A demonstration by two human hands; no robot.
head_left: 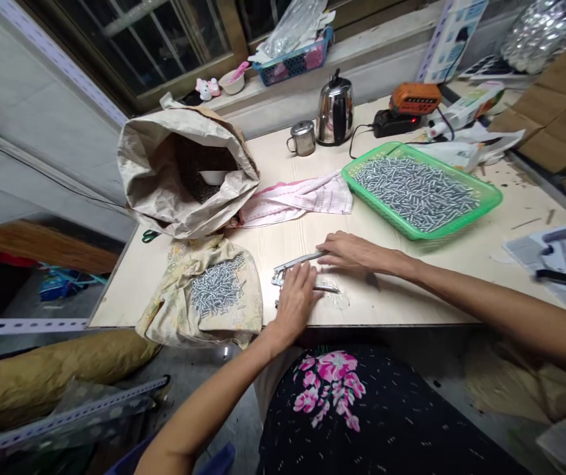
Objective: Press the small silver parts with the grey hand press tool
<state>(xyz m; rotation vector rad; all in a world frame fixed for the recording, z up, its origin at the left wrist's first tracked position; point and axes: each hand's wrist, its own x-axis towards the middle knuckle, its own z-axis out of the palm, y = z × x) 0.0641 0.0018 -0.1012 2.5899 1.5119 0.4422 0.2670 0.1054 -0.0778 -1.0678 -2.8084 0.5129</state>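
Observation:
A silver plier-like hand tool (295,262) with two long spread handles lies on the table in front of me. My left hand (297,295) is closed over its lower part, near the hinged end, and hides some of it. My right hand (346,251) grips the far end of the upper handle. Small clear plastic pieces (337,300) lie by the lower handle's tip. Left of my left hand, a pile of small grey metal pins (217,287) rests on a yellowish patterned cloth (174,310). Whatever sits in the tool's jaw is too small to make out.
A green basket (424,232) full of similar metal pieces stands at the right. An open paper sack (144,152) holds a white scoop at the left. Behind are a pink-and-white towel (295,203), a steel mug (303,140), a kettle (330,112) and an orange battery (414,99).

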